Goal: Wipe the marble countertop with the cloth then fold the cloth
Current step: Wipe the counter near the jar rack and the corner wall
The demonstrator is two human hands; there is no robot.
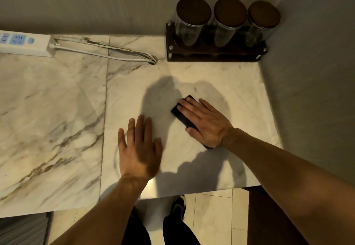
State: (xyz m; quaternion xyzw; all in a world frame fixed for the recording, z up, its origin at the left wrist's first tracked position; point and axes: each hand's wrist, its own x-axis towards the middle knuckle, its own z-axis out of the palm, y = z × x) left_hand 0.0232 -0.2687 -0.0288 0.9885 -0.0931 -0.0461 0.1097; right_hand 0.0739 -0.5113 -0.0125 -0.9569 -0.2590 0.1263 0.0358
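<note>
A small dark cloth, folded into a narrow strip, lies on the white veined marble countertop right of centre. My right hand presses flat on top of it, fingers spread, and covers most of it; only the cloth's far end and a bit by my wrist show. My left hand rests flat on the bare marble to the left of the cloth, fingers apart, holding nothing.
A dark wooden rack with three lidded glass jars stands in the back right corner. A white power strip and its cables lie along the back wall. A wall borders the right side. The counter's front edge is near my wrists.
</note>
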